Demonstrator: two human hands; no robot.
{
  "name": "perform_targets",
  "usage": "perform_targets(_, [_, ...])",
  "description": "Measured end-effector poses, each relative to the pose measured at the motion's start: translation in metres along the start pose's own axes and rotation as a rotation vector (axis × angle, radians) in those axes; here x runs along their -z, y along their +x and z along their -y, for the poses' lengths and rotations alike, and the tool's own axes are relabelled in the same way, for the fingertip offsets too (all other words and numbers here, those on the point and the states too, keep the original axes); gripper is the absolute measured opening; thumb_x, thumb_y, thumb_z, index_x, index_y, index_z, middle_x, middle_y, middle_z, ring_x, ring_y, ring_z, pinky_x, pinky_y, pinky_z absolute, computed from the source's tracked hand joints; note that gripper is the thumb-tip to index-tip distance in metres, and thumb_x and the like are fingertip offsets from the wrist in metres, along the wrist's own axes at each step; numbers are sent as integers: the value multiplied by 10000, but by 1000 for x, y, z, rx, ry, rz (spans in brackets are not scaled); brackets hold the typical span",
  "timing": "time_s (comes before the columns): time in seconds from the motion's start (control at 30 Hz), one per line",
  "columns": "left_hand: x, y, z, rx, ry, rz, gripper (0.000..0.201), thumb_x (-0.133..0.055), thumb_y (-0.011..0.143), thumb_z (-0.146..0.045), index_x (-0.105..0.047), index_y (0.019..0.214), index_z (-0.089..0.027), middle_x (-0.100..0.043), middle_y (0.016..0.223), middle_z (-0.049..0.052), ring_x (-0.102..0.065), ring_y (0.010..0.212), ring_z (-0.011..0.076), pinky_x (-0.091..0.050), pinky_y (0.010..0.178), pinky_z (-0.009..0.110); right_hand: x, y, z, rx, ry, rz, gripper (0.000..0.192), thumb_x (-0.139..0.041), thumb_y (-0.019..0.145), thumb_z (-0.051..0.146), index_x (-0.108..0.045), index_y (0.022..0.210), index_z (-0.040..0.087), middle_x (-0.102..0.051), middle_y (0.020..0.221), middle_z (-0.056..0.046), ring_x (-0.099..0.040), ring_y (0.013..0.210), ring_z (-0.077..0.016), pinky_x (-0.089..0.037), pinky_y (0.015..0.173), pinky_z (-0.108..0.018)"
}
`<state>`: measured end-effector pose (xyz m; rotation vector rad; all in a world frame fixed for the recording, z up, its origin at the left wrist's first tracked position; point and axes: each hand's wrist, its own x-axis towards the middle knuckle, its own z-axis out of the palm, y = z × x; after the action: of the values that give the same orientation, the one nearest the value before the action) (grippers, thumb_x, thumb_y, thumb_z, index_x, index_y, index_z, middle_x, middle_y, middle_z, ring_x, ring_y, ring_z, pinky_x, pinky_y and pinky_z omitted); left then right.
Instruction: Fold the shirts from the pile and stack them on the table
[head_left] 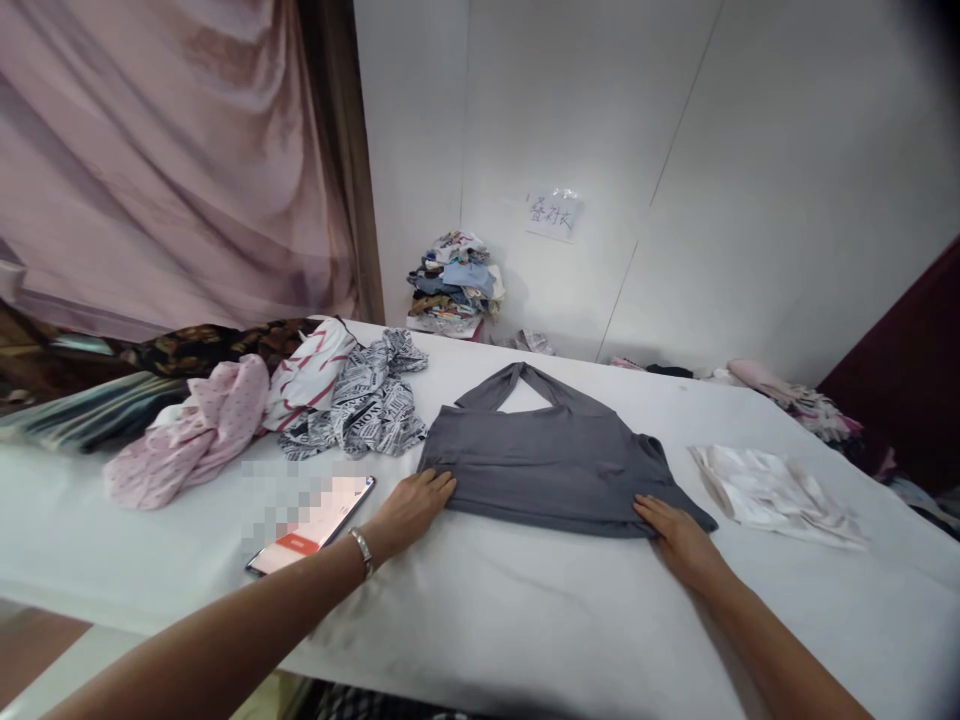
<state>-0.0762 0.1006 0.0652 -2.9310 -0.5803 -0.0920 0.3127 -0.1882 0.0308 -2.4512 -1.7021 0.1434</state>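
One grey halter top [555,455] lies flat at the centre of the frame on the white bench [525,620], its neck strap looped toward the wall. Two hands work its near hem. The left hand [411,508], with a metal bracelet [363,549] at the wrist, lies palm-down and nearly flat, its fingertips resting on the hem's left corner; it grips nothing. The right hand [677,535] is likewise spread flat, pressing on the hem's right corner, fingers extended and closed round nothing.

Just left of the left hand lies one phone [315,527], screen up, showing a red band; most of the screen is blurred and unreadable.

In the left middle of the frame are four loose garments in a heap: one pink dotted piece [195,430], one white piece with red stripes [311,375], one grey-and-white patterned piece [371,400], and one dark floral piece [217,345] behind them. A striped dark cloth [90,410] lies at the far left edge.

At the right middle, well apart from the top, lies one folded white cloth [772,490]. Further garments, too jumbled to count, sit along the bench's far right edge [795,400].

At upper centre, against the wall, stands one stack of folded clothes [454,280]. Beside it a paper label [553,214] under clear tape bears handwritten characters, too small to read. A pink curtain [165,160] fills the upper left.
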Motion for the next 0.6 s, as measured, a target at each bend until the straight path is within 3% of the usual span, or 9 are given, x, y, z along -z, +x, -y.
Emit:
perform_targets(0.13, [6,-5,-5,82,-85,54,590,-447,784,3,-589,1320,-198,-595,1396,116,-588,1222,273,-526,939,396,13,0,26,-29,98,-6,644,-464,738,169,-604,1360,263,-486,1483,-58,-361,1432,-283,-309,1175,-536])
perform_targets(0.23, [28,17,6,161,-311,144,591,-556,789,-147,-553,1375,-227,-585,1417,85,-585,1247,269,-494,1018,383,28,16,54,41,201,-117,523,-430,911,375,-553,1405,254,-439,1522,-67,-302,1464,-282,-240,1199,-550])
perform_targets(0.3, [42,46,19,257,-427,148,540,-581,834,-299,-560,1369,-232,-615,1386,69,-614,1212,251,-488,1021,338,30,31,69,63,206,-142,549,-383,954,468,-503,1443,250,-376,1561,-67,-250,1485,-279,-200,1205,-564])
perform_targets(0.4, [49,104,41,408,-402,57,456,-492,915,-396,-597,1315,-204,-636,1353,92,-608,1217,246,-464,1029,327,17,52,78,41,136,-52,597,-371,956,522,-453,1478,246,-303,1591,-79,-199,1497,-285,-185,1202,-575])
perform_targets(0.5, [34,158,61,526,-335,27,409,-461,931,-390,-643,1229,-179,-638,1331,145,-588,1235,283,-448,1032,390,-6,62,75,14,51,11,594,-366,949,548,-461,1473,285,-291,1590,-76,-203,1493,-278,-178,1208,-557])
perform_targets(0.6, [10,195,73,635,-308,43,429,-565,860,-441,-678,1139,-136,-654,1265,217,-584,1220,356,-459,993,464,-18,61,68,21,26,1,607,-334,949,588,-437,1483,319,-261,1598,-48,-185,1498,-256,-170,1220,-525])
